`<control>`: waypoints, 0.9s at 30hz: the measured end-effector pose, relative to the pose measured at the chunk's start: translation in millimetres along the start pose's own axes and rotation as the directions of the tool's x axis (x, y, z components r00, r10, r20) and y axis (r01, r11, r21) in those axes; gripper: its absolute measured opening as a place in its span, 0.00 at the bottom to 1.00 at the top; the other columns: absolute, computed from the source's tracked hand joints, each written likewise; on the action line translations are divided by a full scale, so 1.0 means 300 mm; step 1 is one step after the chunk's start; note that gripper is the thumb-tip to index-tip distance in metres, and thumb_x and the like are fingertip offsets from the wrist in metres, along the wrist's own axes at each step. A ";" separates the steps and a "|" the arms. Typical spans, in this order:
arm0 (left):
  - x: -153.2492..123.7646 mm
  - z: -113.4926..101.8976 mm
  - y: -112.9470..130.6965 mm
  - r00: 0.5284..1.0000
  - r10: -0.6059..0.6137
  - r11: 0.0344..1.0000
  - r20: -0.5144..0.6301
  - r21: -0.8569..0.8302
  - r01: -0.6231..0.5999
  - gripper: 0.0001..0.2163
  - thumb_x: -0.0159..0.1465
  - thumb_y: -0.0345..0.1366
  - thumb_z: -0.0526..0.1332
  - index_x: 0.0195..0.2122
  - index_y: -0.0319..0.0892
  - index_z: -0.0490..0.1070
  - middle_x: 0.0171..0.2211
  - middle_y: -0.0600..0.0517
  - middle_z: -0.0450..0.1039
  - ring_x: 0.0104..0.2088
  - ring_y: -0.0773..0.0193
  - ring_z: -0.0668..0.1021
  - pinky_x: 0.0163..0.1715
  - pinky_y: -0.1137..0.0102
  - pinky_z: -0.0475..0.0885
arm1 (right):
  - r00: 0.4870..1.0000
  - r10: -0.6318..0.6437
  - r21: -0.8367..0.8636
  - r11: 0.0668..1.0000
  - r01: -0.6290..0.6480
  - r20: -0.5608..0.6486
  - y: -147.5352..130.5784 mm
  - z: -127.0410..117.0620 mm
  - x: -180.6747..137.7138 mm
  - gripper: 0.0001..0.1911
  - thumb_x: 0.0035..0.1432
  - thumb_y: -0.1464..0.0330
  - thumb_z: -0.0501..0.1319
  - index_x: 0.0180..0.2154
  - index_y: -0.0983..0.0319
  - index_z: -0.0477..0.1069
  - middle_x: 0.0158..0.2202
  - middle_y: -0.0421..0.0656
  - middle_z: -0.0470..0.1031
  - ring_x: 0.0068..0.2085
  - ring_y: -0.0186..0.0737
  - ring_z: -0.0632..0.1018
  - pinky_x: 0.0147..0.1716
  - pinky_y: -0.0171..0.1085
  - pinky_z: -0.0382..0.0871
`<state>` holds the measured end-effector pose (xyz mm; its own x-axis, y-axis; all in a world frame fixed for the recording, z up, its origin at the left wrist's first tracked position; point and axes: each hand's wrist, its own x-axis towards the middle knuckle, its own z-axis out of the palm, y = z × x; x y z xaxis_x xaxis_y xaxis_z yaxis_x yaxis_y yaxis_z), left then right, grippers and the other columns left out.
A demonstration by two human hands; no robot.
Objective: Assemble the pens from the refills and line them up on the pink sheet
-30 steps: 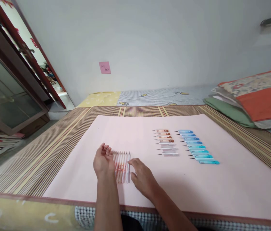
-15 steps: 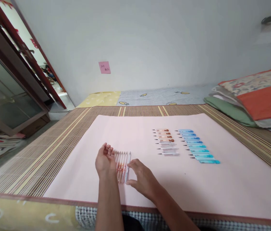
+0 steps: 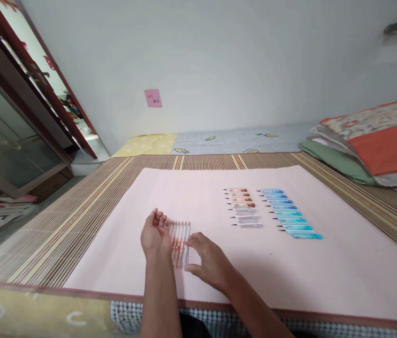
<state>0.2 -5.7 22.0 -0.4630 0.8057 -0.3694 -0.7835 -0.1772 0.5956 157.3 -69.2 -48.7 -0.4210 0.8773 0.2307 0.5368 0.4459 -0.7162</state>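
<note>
Okay, pens (image 3: 179, 244): tight row, side by side, flat on the pink sheet (image 3: 170, 188) between both hands; long axes run away from the person, tips toward the wall (image 3: 219, 70).
Right hand (image 3: 209, 259): at the row's right side, thumb and forefinger apart, spaced along the end pen (image 3: 186, 253), looks like they're touching it; nothing lifted.
Left hand (image 3: 156, 237): on the other side, palm turned inward, fingers loosely curled, gripping nothing I can see; it blocks that edge, so can't tell if there's contact.
Nearer hand: basically a tie; row lies left of the right fingers, right of the left palm.
Brown pens (image 3: 242, 200), grey pens (image 3: 249, 219), blue pens (image 3: 286, 208): farther right, lying crosswise, tips left.
</note>
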 end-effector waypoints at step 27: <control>0.023 -0.014 -0.005 1.000 -0.002 1.000 0.010 0.005 0.002 0.02 0.57 0.26 0.61 0.31 0.37 0.72 0.24 0.55 0.70 0.22 0.72 0.71 0.23 0.77 0.64 | 0.994 0.041 -0.352 0.933 -0.074 -0.101 -0.101 0.070 -0.007 0.19 0.52 0.61 0.72 0.42 0.61 0.70 0.43 0.47 0.70 0.43 0.50 0.71 0.43 0.47 0.67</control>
<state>-3.4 -2.2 15.6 -0.4571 0.8117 -0.3636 -0.7826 -0.1729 0.5980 126.6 -88.2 -41.3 -0.3224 0.9083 0.2667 0.7896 0.4134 -0.4534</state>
